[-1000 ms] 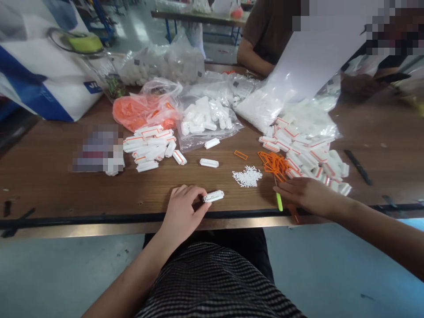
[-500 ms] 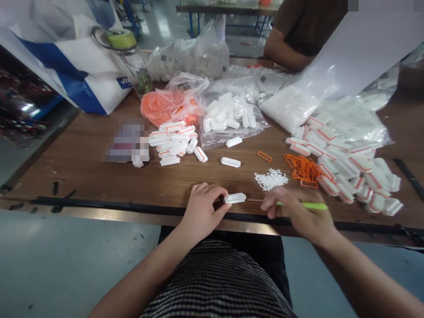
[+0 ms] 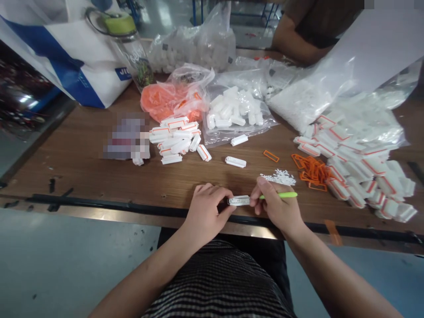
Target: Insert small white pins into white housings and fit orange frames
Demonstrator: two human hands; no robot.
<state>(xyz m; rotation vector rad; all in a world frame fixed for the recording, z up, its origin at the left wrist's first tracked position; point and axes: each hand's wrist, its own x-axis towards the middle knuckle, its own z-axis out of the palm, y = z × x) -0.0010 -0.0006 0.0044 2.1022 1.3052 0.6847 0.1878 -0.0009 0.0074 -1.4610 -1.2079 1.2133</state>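
Observation:
My left hand (image 3: 212,207) pinches one end of a small white plastic housing (image 3: 239,201) over the table's front edge. My right hand (image 3: 276,204) grips a thin tool with a bright green handle (image 3: 285,194), held like a pen. Its fingertips are at the housing's right end and hide the tool's tip. Just beyond this hand lies a heap of tiny white pieces (image 3: 280,177), partly covered by the fingers. Two more white housings, a nearer one (image 3: 236,162) and a farther one (image 3: 239,140), lie loose ahead of my hands.
Orange frames (image 3: 311,170) lie beside a large pile of orange-edged white housings (image 3: 371,176) at right. Another pile (image 3: 179,139) sits left of centre. Behind are a bag of orange parts (image 3: 162,104), a bag of white housings (image 3: 232,108) and a bottle (image 3: 132,53). A person's arm (image 3: 291,44) rests across the table.
My right hand has moved left with the green-handled tool, closing the gap to the white housing. My left hand keeps its pinch on the housing. The view has shifted slightly.

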